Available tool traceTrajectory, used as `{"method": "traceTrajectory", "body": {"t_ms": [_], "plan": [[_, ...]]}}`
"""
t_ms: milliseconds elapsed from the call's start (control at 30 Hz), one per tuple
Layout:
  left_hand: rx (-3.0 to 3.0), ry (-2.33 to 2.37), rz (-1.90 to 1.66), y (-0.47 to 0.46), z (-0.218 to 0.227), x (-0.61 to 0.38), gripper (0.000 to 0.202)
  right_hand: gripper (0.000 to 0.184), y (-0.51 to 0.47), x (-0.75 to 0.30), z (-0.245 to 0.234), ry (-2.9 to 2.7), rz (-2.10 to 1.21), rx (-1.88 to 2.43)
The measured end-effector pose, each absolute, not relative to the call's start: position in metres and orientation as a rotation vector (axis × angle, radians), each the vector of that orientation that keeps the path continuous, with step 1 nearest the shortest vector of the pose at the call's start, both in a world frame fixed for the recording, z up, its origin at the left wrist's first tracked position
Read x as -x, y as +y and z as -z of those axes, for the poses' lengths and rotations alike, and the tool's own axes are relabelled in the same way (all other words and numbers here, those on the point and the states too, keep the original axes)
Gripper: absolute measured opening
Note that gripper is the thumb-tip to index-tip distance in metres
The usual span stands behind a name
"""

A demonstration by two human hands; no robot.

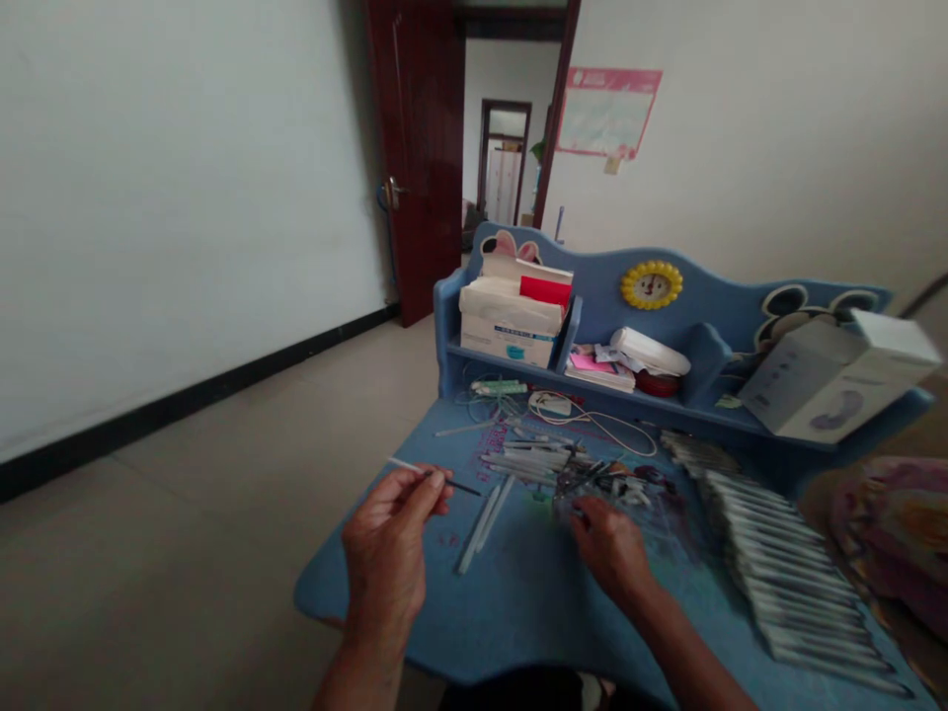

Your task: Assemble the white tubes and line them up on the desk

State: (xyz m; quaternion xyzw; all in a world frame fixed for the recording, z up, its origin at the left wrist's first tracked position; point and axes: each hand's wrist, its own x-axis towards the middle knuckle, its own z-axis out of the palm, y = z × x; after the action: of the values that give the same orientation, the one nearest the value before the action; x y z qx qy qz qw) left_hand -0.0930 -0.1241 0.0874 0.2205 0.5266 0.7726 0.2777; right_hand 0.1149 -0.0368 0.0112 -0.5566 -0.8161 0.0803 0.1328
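My left hand (389, 548) is raised over the left part of a blue children's desk (518, 602), its fingers pinched on a thin pen refill (434, 476) that points left and right. My right hand (611, 548) rests on the desk with its fingers curled down into a heap of small dark pen parts (603, 484); what they grip is hidden. A pile of white pen tubes (529, 459) lies just behind the heap. Two white tubes (485, 523) lie loose between my hands.
A long row of assembled pens (789, 573) runs along the desk's right side. The desk's shelf holds white boxes (514, 316), books, a white cable (592, 420) and a tilted white carton (836, 380). Tiled floor and an open dark red door (419, 158) lie to the left.
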Motion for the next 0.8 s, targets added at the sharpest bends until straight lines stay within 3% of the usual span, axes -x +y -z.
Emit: {"method": "traceTrajectory", "body": {"t_ms": [133,333,800], "plan": [[-0.624,1.421,-2.101,-0.128,-0.088,0.098,0.013,0.024,-0.059,-0.062,-0.018,-2.521,-0.339,1.490],[-0.607,1.372,-2.118,-0.132,-0.089,0.099,0.012,0.029,-0.053,-0.021,-0.025,-2.796,-0.061,1.412],[-0.594,1.402,-2.087,-0.124,-0.075,0.108,0.017,0.028,-0.045,-0.044,-0.031,-3.126,0.044,1.120]]}}
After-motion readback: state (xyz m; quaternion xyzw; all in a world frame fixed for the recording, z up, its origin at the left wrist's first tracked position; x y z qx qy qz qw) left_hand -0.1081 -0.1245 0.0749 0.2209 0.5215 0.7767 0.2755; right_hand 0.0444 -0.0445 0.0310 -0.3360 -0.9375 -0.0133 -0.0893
